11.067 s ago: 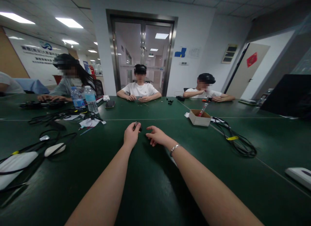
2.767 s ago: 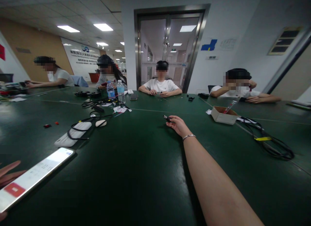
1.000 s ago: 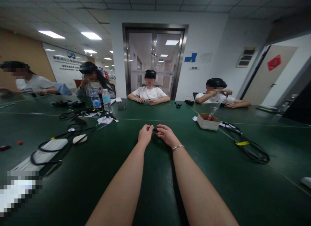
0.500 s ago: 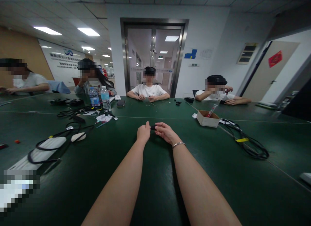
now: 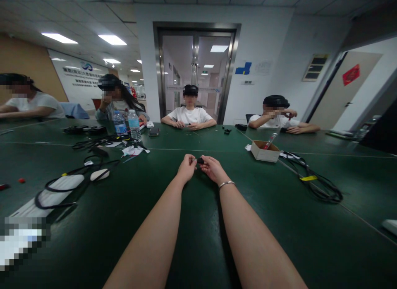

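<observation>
My left hand (image 5: 187, 168) and my right hand (image 5: 212, 169) are close together over the green table (image 5: 198, 222), near its middle. Between thumb and fingers my right hand pinches a small black object (image 5: 201, 160). The fingertips of my left hand are closed on something small and pale (image 5: 194, 159), just left of the black object; its shape is too small to make out. A narrow gap seems to lie between the two. A metal bracelet circles my right wrist.
At the left lie a white power strip (image 5: 62, 189), coiled black cables and two water bottles (image 5: 134, 125). A small open box (image 5: 266, 151) and a cable coil (image 5: 322, 185) are at the right. Several people sit across the table.
My left hand has turned and shifted slightly right, and its thumb no longer points up. The black object shows more fully, and something pale now shows at my left fingertips.
</observation>
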Demonstrator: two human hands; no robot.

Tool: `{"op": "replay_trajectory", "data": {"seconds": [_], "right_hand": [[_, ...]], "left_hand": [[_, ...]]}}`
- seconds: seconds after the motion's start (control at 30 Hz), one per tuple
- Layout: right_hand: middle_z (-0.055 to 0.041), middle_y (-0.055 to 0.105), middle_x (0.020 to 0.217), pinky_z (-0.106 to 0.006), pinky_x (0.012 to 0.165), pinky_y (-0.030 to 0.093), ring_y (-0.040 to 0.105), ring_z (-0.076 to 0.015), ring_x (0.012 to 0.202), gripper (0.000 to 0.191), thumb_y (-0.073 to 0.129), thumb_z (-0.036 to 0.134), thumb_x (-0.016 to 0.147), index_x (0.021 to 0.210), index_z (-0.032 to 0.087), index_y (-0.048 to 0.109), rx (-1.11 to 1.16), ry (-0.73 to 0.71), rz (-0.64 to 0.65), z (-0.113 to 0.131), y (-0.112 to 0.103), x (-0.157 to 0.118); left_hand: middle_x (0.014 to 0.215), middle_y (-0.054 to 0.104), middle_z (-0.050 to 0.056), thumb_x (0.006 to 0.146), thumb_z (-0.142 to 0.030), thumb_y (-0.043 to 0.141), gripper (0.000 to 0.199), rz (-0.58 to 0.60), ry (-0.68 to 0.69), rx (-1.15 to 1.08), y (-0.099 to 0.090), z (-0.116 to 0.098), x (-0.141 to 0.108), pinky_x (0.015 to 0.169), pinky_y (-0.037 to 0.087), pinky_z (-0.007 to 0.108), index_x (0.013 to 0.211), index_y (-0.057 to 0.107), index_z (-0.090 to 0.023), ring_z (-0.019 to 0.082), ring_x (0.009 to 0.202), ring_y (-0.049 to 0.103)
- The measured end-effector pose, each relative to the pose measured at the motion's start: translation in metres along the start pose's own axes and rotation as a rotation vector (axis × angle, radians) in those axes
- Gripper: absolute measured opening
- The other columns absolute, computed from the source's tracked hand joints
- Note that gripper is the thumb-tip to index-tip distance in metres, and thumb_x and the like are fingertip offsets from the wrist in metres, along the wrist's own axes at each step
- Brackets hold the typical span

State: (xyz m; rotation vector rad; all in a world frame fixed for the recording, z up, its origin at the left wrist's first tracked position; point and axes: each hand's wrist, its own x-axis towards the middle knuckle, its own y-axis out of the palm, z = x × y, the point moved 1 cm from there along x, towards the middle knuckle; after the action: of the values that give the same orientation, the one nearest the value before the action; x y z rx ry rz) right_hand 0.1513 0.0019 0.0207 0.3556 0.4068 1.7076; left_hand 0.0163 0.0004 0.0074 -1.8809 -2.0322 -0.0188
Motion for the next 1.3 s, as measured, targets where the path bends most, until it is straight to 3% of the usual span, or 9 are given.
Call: {"op": "replay_trajectory", "data": {"seconds": [0.13, 0.3, 0.43, 0.57, 0.73, 0.87, 1.0, 1.17, 1.3], "right_hand": [[-0.0018, 0.057, 0.059, -0.014, 0.042, 0.049, 0.058, -0.0103, 0.050, 0.016, 0.071, 0.023, 0.082, 0.076, 0.013, 0.058, -0.004, 0.003, -0.010, 0.000, 0.000, 0.001], [-0.0001, 0.055, 0.058, -0.013, 0.040, 0.047, 0.057, -0.0097, 0.048, 0.019, 0.074, 0.023, 0.079, 0.074, 0.014, 0.058, -0.003, 0.007, 0.000, -0.001, 0.000, 0.001], [0.0007, 0.055, 0.058, -0.013, 0.041, 0.048, 0.057, -0.0092, 0.049, 0.020, 0.076, 0.022, 0.077, 0.074, 0.014, 0.058, -0.019, 0.009, 0.010, -0.001, 0.001, 0.001], [0.0005, 0.055, 0.058, -0.012, 0.041, 0.047, 0.057, -0.0091, 0.050, 0.019, 0.075, 0.022, 0.077, 0.074, 0.013, 0.059, -0.018, -0.001, 0.016, -0.002, 0.001, 0.001], [-0.0003, 0.056, 0.059, -0.013, 0.042, 0.048, 0.057, -0.0096, 0.050, 0.017, 0.074, 0.019, 0.078, 0.074, 0.014, 0.059, -0.019, 0.007, 0.020, -0.002, 0.001, 0.001], [-0.0014, 0.057, 0.060, -0.014, 0.042, 0.049, 0.058, -0.0101, 0.050, 0.015, 0.073, 0.017, 0.079, 0.074, 0.014, 0.059, -0.010, 0.009, 0.019, -0.001, 0.001, 0.001], [-0.0028, 0.059, 0.063, -0.014, 0.044, 0.050, 0.059, -0.0107, 0.052, 0.014, 0.072, 0.016, 0.080, 0.075, 0.013, 0.060, -0.011, 0.014, 0.026, -0.001, 0.001, 0.001], [-0.0023, 0.058, 0.061, -0.014, 0.043, 0.049, 0.060, -0.0113, 0.052, 0.012, 0.070, 0.016, 0.081, 0.075, 0.013, 0.060, -0.007, 0.020, 0.020, -0.001, 0.001, 0.001], [-0.0023, 0.057, 0.062, -0.015, 0.044, 0.049, 0.059, -0.0111, 0.052, 0.014, 0.072, 0.017, 0.079, 0.075, 0.012, 0.060, -0.009, 0.015, 0.030, 0.000, 0.002, -0.001]], "left_hand": [[0.079, 0.055, 0.000, 0.088, -0.026, 0.044, 0.011, -0.010, -0.004, -0.174, -0.001, -0.005, -0.001, 0.061, 0.045, 0.021, 0.090, 0.052, -0.019, 0.009, 0.063, 0.055], [0.080, 0.058, 0.000, 0.087, -0.027, 0.044, 0.013, -0.082, -0.026, -0.116, -0.004, -0.005, -0.001, 0.058, 0.042, 0.020, 0.091, 0.054, -0.020, 0.010, 0.067, 0.056], [0.066, 0.056, 0.000, 0.090, -0.040, 0.039, 0.027, -0.034, -0.141, -0.063, -0.002, 0.000, 0.004, 0.053, 0.040, 0.022, 0.093, 0.054, -0.018, 0.011, 0.054, 0.052], [0.071, 0.057, 0.000, 0.083, -0.025, 0.051, 0.018, -0.049, -0.118, -0.061, -0.001, 0.002, 0.006, 0.056, 0.041, 0.021, 0.099, 0.055, -0.018, 0.010, 0.058, 0.053], [0.070, 0.057, 0.001, 0.087, -0.030, 0.042, 0.021, -0.044, -0.098, -0.051, -0.001, 0.000, 0.004, 0.055, 0.040, 0.021, 0.092, 0.058, -0.017, 0.011, 0.058, 0.051], [0.077, 0.060, 0.001, 0.084, -0.027, 0.048, 0.016, -0.057, -0.062, -0.026, -0.001, 0.001, 0.003, 0.060, 0.042, 0.021, 0.093, 0.058, -0.019, 0.011, 0.064, 0.053], [0.070, 0.057, 0.000, 0.086, -0.035, 0.046, 0.021, -0.059, -0.090, -0.022, -0.001, 0.004, 0.003, 0.060, 0.042, 0.022, 0.095, 0.058, -0.020, 0.011, 0.059, 0.051], [0.063, 0.051, -0.002, 0.087, -0.035, 0.043, 0.022, -0.032, -0.038, -0.070, -0.001, 0.003, 0.004, 0.058, 0.039, 0.022, 0.091, 0.058, -0.019, 0.011, 0.056, 0.048], [0.063, 0.050, -0.002, 0.085, -0.024, 0.041, 0.018, -0.031, -0.026, -0.127, -0.002, 0.002, 0.004, 0.054, 0.037, 0.021, 0.090, 0.058, -0.018, 0.011, 0.058, 0.048]]}}
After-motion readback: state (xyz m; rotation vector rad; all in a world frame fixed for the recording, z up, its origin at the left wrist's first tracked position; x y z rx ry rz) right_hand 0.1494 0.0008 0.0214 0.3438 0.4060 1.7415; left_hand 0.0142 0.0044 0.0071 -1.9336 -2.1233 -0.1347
